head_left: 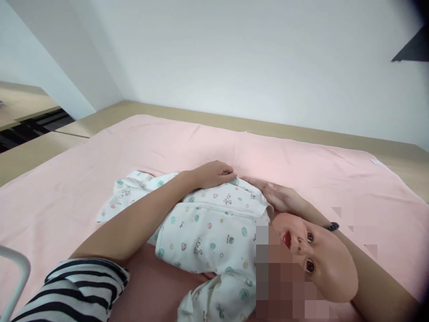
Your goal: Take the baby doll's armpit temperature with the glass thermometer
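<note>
A baby doll point(321, 264) lies on its back, its head toward the lower right. It wears a white baby garment point(211, 232) printed with small animals and coloured dots. My left hand point(214, 173) reaches across the doll's body, and its curled fingers grip the garment along the far side. My right hand point(281, 197) rests beside the doll's far shoulder, its fingers stretched along the garment's edge and almost meeting my left fingertips. The right forearm passes behind the doll's head. Part of the doll's face and neck is hidden by blurred blocks.
A pink cloth point(187, 138) lies under the doll, with slight wrinkles. Its far side stops short of the wooden tabletop edge point(234, 123), which meets a white wall point(251, 58). A curved white rail point(20, 264) stands at the lower left.
</note>
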The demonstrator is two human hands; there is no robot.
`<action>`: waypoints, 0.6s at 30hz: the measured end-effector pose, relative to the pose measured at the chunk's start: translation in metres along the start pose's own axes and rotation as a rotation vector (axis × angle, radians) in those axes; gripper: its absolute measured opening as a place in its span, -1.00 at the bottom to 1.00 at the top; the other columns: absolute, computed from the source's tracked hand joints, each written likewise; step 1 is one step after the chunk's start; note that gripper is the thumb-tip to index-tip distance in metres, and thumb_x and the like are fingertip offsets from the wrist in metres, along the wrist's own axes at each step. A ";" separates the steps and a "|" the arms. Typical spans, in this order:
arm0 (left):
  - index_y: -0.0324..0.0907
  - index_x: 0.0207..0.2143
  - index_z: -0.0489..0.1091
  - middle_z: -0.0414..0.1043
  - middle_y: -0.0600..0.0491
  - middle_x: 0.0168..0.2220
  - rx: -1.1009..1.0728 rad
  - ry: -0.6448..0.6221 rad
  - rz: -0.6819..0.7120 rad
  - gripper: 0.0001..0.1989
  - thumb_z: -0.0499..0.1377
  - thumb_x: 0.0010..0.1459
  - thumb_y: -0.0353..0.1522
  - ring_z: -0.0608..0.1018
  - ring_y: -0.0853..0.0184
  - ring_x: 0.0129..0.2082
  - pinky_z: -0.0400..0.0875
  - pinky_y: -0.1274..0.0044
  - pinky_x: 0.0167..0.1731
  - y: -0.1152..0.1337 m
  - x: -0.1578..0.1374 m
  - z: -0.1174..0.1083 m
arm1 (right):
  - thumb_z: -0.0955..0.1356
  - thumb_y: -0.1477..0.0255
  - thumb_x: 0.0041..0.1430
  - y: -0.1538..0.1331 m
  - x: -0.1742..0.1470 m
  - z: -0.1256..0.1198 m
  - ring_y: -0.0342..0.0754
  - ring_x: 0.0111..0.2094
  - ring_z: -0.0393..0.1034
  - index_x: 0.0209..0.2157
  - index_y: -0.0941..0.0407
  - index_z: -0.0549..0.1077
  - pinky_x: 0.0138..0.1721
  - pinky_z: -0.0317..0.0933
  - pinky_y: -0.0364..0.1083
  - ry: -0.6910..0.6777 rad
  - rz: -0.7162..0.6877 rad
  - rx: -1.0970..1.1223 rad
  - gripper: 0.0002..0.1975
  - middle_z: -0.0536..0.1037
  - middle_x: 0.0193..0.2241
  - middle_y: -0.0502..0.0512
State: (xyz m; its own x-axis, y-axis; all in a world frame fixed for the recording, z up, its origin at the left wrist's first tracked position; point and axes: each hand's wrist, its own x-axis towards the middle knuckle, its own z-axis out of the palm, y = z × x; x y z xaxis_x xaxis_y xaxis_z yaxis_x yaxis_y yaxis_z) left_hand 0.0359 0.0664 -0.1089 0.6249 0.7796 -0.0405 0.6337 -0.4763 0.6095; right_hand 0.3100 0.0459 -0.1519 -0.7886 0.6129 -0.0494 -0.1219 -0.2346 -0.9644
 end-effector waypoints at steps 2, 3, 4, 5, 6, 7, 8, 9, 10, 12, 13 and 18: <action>-0.16 -0.51 0.20 0.36 0.06 -0.44 -0.001 0.001 -0.001 -0.58 0.00 0.35 -0.11 0.36 0.31 -0.43 0.11 0.42 -0.39 0.000 0.000 0.000 | 0.26 0.14 0.34 0.003 0.002 -0.004 0.10 0.46 -0.09 0.25 -0.07 0.38 0.47 -0.19 0.17 0.003 -0.021 0.074 -0.50 0.22 0.39 -0.08; -0.16 -0.51 0.19 0.36 0.06 -0.44 -0.003 0.003 0.000 -0.58 0.00 0.35 -0.11 0.36 0.31 -0.43 0.11 0.42 -0.39 0.000 0.000 0.000 | 0.26 0.14 0.33 0.004 0.002 -0.005 0.10 0.46 -0.11 0.25 -0.06 0.39 0.47 -0.21 0.17 0.009 -0.028 0.100 -0.49 0.21 0.40 -0.08; -0.16 -0.51 0.20 0.36 0.06 -0.44 -0.006 0.005 0.002 -0.58 0.00 0.35 -0.11 0.36 0.31 -0.44 0.11 0.42 -0.39 -0.001 0.000 0.000 | 0.27 0.12 0.32 0.004 0.003 -0.006 0.10 0.46 -0.11 0.24 -0.05 0.40 0.47 -0.21 0.17 0.013 -0.030 0.109 -0.49 0.22 0.39 -0.07; -0.16 -0.51 0.20 0.36 0.06 -0.44 -0.008 0.005 0.004 -0.58 0.00 0.34 -0.11 0.36 0.31 -0.44 0.11 0.42 -0.39 -0.001 0.001 0.000 | 0.27 0.11 0.31 0.003 0.002 -0.004 0.11 0.46 -0.11 0.24 -0.05 0.40 0.47 -0.20 0.18 0.009 -0.025 0.105 -0.48 0.23 0.39 -0.07; -0.16 -0.51 0.20 0.36 0.06 -0.44 -0.009 0.007 0.005 -0.59 0.01 0.34 -0.11 0.36 0.31 -0.44 0.11 0.42 -0.39 -0.001 0.001 0.001 | 0.28 0.11 0.31 0.000 0.001 -0.002 0.11 0.46 -0.10 0.24 -0.04 0.40 0.46 -0.19 0.18 0.001 -0.014 0.087 -0.47 0.24 0.38 -0.06; -0.16 -0.50 0.21 0.36 0.06 -0.44 -0.009 0.007 0.006 -0.59 0.00 0.35 -0.11 0.36 0.31 -0.43 0.11 0.42 -0.39 -0.002 0.001 0.001 | 0.28 0.12 0.31 -0.003 0.000 0.001 0.12 0.46 -0.09 0.25 -0.04 0.39 0.46 -0.18 0.18 -0.008 0.001 0.059 -0.47 0.24 0.38 -0.06; -0.16 -0.50 0.21 0.36 0.06 -0.44 -0.008 0.007 0.006 -0.59 0.00 0.35 -0.11 0.35 0.31 -0.43 0.11 0.42 -0.39 -0.002 0.001 0.001 | 0.27 0.14 0.33 -0.005 -0.001 0.004 0.11 0.46 -0.08 0.26 -0.04 0.37 0.46 -0.16 0.17 -0.018 0.012 0.034 -0.48 0.25 0.38 -0.05; -0.16 -0.50 0.20 0.35 0.06 -0.44 -0.007 0.006 0.007 -0.58 0.00 0.35 -0.12 0.35 0.31 -0.43 0.12 0.42 -0.39 -0.002 0.001 0.001 | 0.27 0.16 0.34 -0.008 -0.002 0.007 0.11 0.45 -0.07 0.27 -0.05 0.37 0.46 -0.16 0.16 -0.028 0.014 0.021 -0.49 0.25 0.38 -0.05; -0.16 -0.51 0.19 0.34 0.07 -0.45 -0.006 0.004 0.008 -0.58 -0.01 0.35 -0.12 0.35 0.31 -0.43 0.11 0.42 -0.39 -0.003 0.001 0.001 | 0.27 0.17 0.35 -0.009 -0.002 0.008 0.10 0.45 -0.06 0.27 -0.05 0.37 0.46 -0.15 0.16 -0.033 0.011 0.023 -0.50 0.25 0.38 -0.05; -0.16 -0.51 0.17 0.32 0.07 -0.46 -0.004 0.001 0.008 -0.58 -0.01 0.35 -0.11 0.34 0.31 -0.44 0.10 0.42 -0.39 -0.003 0.001 0.001 | 0.26 0.19 0.35 -0.006 -0.002 0.006 0.10 0.45 -0.06 0.26 -0.05 0.37 0.46 -0.16 0.16 -0.022 -0.001 0.064 -0.51 0.24 0.38 -0.06; -0.16 -0.51 0.16 0.32 0.07 -0.46 -0.002 -0.001 0.006 -0.58 0.00 0.35 -0.11 0.34 0.32 -0.44 0.09 0.41 -0.40 -0.003 0.001 0.001 | 0.27 0.19 0.34 -0.003 -0.001 0.003 0.10 0.45 -0.07 0.25 -0.04 0.38 0.46 -0.17 0.16 -0.008 -0.007 0.090 -0.51 0.23 0.39 -0.06; -0.15 -0.51 0.13 0.30 0.08 -0.47 0.021 0.003 0.002 -0.58 -0.01 0.36 -0.12 0.33 0.32 -0.45 0.08 0.42 -0.40 -0.003 0.002 0.001 | 0.29 0.18 0.31 0.006 0.002 -0.008 0.07 0.47 -0.12 0.26 -0.01 0.37 0.47 -0.21 0.14 0.042 -0.029 0.147 -0.48 0.18 0.41 -0.05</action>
State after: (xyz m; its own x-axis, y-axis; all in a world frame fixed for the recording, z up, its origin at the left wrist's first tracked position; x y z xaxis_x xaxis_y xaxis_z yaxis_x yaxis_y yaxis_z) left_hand 0.0362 0.0690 -0.1119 0.6248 0.7799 -0.0372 0.6420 -0.4861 0.5929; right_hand 0.3127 0.0514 -0.1598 -0.7582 0.6511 -0.0353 -0.2337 -0.3220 -0.9174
